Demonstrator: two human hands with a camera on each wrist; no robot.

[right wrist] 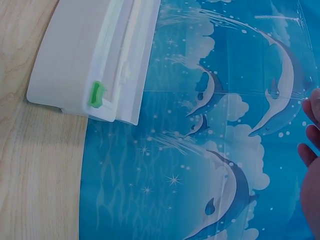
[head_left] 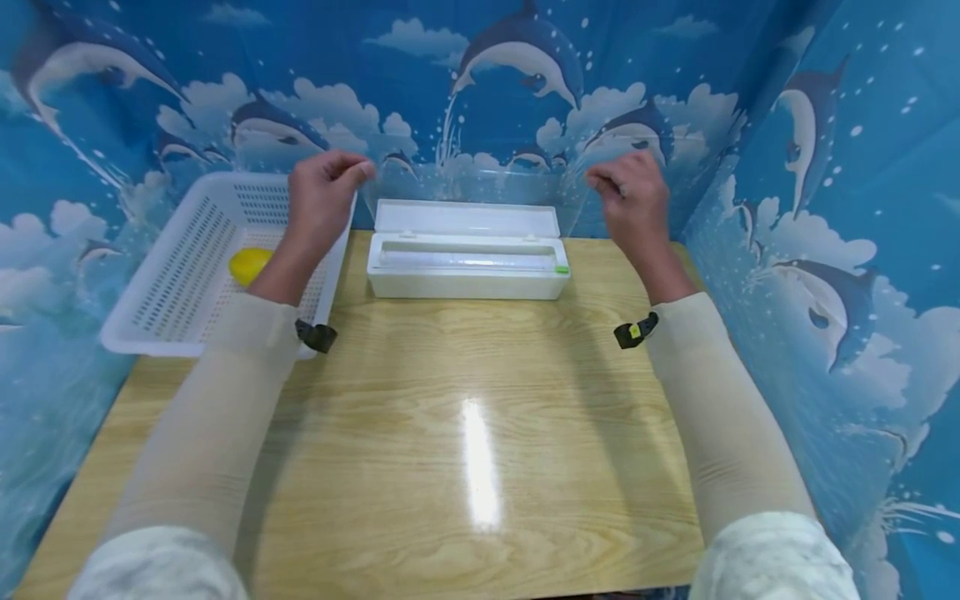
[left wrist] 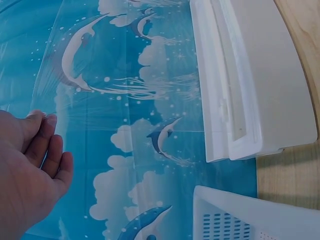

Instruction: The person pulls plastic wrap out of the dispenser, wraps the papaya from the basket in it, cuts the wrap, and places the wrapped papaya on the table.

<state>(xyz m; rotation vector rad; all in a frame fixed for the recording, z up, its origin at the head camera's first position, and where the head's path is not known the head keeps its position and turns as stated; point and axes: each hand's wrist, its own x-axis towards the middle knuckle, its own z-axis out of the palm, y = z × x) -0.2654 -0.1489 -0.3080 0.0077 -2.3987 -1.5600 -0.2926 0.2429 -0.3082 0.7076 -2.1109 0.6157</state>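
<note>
A sheet of clear cling film [head_left: 480,185] is stretched between both hands above the back of the table, its far edge faintly visible. My left hand [head_left: 322,196] pinches its left corner between thumb and fingertips. At the opposite corner, my right hand [head_left: 633,196] pinches the film too; only its fingertips show in the right wrist view. Below stands a white cling film dispenser [head_left: 468,287] with its lid [head_left: 467,219] tipped back. Inside lies the film roll [head_left: 465,260], and a green slider [right wrist: 97,94] sits at the box's right end. In the left wrist view, film reaches from the dispenser toward the left hand.
To the left, a white perforated basket [head_left: 123,325] holds a yellow lemon [head_left: 250,265]; the left forearm passes over its right side. A blue dolphin-print curtain [head_left: 825,208] closes off the back and sides. The wooden tabletop [head_left: 405,433] extends in front of the dispenser.
</note>
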